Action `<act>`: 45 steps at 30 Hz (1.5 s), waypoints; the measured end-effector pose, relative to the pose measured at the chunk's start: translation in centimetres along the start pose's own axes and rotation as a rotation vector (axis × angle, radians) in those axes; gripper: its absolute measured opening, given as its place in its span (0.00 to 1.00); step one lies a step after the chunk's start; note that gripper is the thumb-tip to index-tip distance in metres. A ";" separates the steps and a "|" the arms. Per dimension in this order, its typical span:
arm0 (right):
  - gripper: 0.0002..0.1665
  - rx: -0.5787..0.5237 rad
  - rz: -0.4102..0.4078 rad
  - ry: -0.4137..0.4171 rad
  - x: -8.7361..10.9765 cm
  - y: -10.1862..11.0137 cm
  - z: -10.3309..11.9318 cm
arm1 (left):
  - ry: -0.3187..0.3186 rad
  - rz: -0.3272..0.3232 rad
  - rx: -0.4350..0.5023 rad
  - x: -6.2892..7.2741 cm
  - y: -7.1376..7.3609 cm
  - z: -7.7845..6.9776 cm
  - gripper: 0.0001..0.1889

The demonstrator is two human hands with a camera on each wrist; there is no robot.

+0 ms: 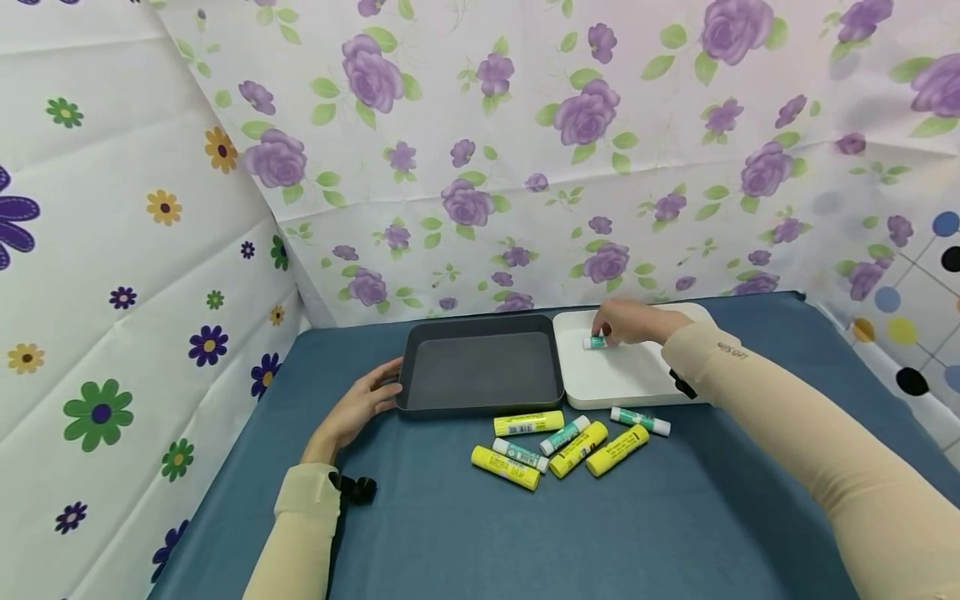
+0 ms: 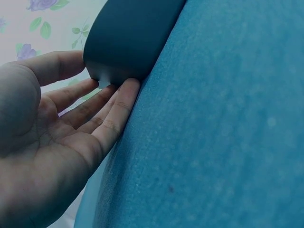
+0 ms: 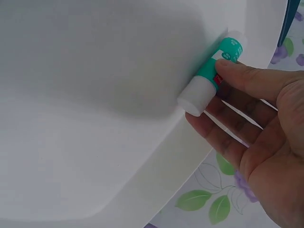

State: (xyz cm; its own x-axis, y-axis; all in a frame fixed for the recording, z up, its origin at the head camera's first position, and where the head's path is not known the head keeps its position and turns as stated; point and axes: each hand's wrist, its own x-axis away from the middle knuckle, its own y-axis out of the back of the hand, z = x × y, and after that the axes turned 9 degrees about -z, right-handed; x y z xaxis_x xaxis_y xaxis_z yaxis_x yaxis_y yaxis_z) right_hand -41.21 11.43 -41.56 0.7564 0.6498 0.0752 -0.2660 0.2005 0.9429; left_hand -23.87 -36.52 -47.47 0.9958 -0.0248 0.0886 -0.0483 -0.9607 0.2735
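My right hand (image 1: 630, 321) is over the white tray (image 1: 637, 379), pinching a green-and-white glue stick (image 3: 214, 71) between thumb and fingers. In the right wrist view the stick lies along the inner wall of that tray. At the dark grey tray (image 1: 480, 412), my left hand (image 1: 358, 410) rests its fingertips against the left side. The left wrist view shows those fingers (image 2: 114, 114) mostly straight, touching the tray's outer corner. Loose yellow glue sticks (image 1: 506, 467) and green-and-white glue sticks (image 1: 521, 456) lie on the cloth in front of the trays.
Both trays stand side by side at the back of a table with a blue cloth (image 1: 450, 542). Behind them hangs a flowered sheet (image 1: 465, 167), and another patterned sheet (image 1: 135, 333) hangs along the left side.
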 end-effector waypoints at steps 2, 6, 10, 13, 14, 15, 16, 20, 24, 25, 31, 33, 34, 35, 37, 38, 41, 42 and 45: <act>0.19 0.013 -0.003 0.017 0.0 -0.1 0.0 | 0.004 0.003 -0.001 0.0 -0.1 0.0 0.33; 0.19 0.019 -0.005 0.014 0.1 -0.3 0.1 | 0.005 0.006 -0.004 0.0 -0.1 0.0 0.33; 0.20 0.029 -0.010 0.015 0.1 -0.2 0.2 | 0.005 0.004 0.001 0.0 -0.1 -0.1 0.33; 0.20 0.034 -0.022 0.028 0.1 -0.1 0.1 | 0.006 0.003 0.002 0.1 -0.1 -0.2 0.33; 0.20 0.036 -0.026 0.031 0.1 -0.1 0.1 | 0.008 0.001 0.003 0.1 -0.1 -0.2 0.33; 0.20 0.033 -0.028 0.033 0.0 -0.1 0.0 | 0.008 0.001 0.002 0.0 -0.1 -0.2 0.33; 0.21 0.031 -0.032 0.034 0.1 0.0 0.0 | 0.007 0.001 0.002 0.1 -0.1 -0.2 0.33; 0.22 0.020 -0.052 0.034 0.2 0.0 -0.3 | 0.003 0.002 0.006 0.0 0.0 -0.1 0.33; 0.22 -0.005 -0.073 0.040 0.5 0.2 -0.6 | -0.001 0.003 0.008 -0.1 0.0 -0.1 0.33; 0.23 -0.021 -0.075 0.041 0.6 0.3 -0.6 | -0.001 0.004 0.008 -0.1 0.0 -0.1 0.33; 0.25 -0.176 -0.077 0.026 1.2 1.3 -0.6 | -0.001 0.006 0.011 -0.1 0.1 0.0 0.33; 0.25 -0.234 -0.076 0.034 1.4 1.6 -0.7 | -0.004 0.007 0.013 -0.1 0.1 0.0 0.34; 0.26 -0.258 -0.074 0.041 1.5 1.7 -0.7 | -0.006 0.008 0.012 -0.1 0.1 0.0 0.34; 0.26 -0.287 -0.070 0.047 1.6 1.8 -0.8 | -0.009 0.009 0.012 -0.1 0.1 0.0 0.34; 0.28 -0.344 -0.063 0.057 1.9 2.0 -0.9 | -0.011 0.009 0.012 -0.1 0.1 0.1 0.34; 0.29 -0.380 -0.057 0.054 2.1 2.1 -0.9 | -0.012 0.009 0.012 -0.1 0.1 0.1 0.34; 0.30 -0.474 -0.043 0.058 2.7 2.4 -0.9 | -0.015 0.008 0.014 -0.1 0.1 0.1 0.34; 0.30 -0.508 -0.040 0.054 2.9 2.4 -0.9 | -0.015 0.008 0.013 -0.1 0.1 0.1 0.34; 0.29 -0.590 -0.034 0.063 3.7 2.6 -0.8 | -0.016 0.010 0.012 -0.1 0.1 0.1 0.34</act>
State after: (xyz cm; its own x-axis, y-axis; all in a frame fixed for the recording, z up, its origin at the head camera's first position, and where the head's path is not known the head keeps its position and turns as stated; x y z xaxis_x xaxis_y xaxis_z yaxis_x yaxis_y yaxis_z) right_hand -39.59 14.89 -39.11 0.7379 0.6748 0.0115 -0.5432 0.5838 0.6033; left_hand -23.92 -36.62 -47.54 0.9964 -0.0390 0.0756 -0.0576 -0.9635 0.2613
